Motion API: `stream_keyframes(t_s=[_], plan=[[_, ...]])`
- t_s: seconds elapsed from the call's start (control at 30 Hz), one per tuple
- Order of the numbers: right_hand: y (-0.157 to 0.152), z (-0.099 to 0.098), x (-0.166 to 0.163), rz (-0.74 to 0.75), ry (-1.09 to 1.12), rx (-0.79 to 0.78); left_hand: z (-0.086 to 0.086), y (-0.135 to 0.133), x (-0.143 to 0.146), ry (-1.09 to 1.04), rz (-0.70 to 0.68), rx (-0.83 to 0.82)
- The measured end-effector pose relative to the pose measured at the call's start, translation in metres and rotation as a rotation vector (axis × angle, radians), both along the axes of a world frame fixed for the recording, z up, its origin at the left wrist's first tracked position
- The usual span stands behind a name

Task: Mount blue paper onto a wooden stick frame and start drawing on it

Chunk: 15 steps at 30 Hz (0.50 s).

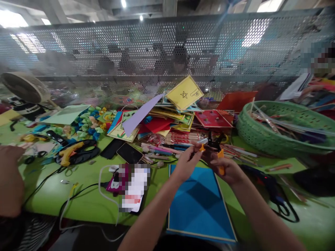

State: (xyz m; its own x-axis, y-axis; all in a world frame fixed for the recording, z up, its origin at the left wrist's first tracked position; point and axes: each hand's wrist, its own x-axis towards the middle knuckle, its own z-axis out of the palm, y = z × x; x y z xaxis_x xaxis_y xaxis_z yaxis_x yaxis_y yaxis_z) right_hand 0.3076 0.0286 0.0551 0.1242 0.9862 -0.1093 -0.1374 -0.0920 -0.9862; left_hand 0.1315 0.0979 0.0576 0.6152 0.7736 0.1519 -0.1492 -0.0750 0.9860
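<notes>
My left hand [186, 164] is closed, with its thumb and fingers pinched on a small orange piece [202, 148] whose kind I cannot make out. Close beside it, my right hand [230, 170] wraps round an orange object [221, 162], partly hidden by the fingers. Both hands are over the far edge of a blue rectangular board [199, 205] with pale strips along its sides. Just beyond the fingers, pens and sticks [163, 150] lie loosely on the green table.
Decorated cards [184, 92] are piled at the back middle. A green basket [246, 129] of sticks stands right, near a dark glue gun [269, 183]. Left are a yellow glue gun [68, 153], phones [129, 153], cables and a fan [24, 87]. Another person's arm [9, 181] rests far left.
</notes>
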Motion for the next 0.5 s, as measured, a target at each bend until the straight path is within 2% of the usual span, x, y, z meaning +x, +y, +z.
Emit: stream_keyframes(t_s=[0.13,0.23,0.37,0.5], plan=[[-0.009,-0.005,0.016,-0.081,-0.04,0.003,0.001,0.004,-0.005,0.02,0.051,0.084],[-0.014,-0.006,0.018,-0.11,-0.17,0.009,0.003,0.004,-0.006,0.002,0.021,0.112],[-0.014,-0.003,0.006,0.011,-0.361,0.054,0.005,0.0,-0.005,0.023,0.006,0.105],[-0.012,0.004,-0.003,0.072,-0.365,0.06,0.007,0.0,-0.006,0.065,0.009,0.119]])
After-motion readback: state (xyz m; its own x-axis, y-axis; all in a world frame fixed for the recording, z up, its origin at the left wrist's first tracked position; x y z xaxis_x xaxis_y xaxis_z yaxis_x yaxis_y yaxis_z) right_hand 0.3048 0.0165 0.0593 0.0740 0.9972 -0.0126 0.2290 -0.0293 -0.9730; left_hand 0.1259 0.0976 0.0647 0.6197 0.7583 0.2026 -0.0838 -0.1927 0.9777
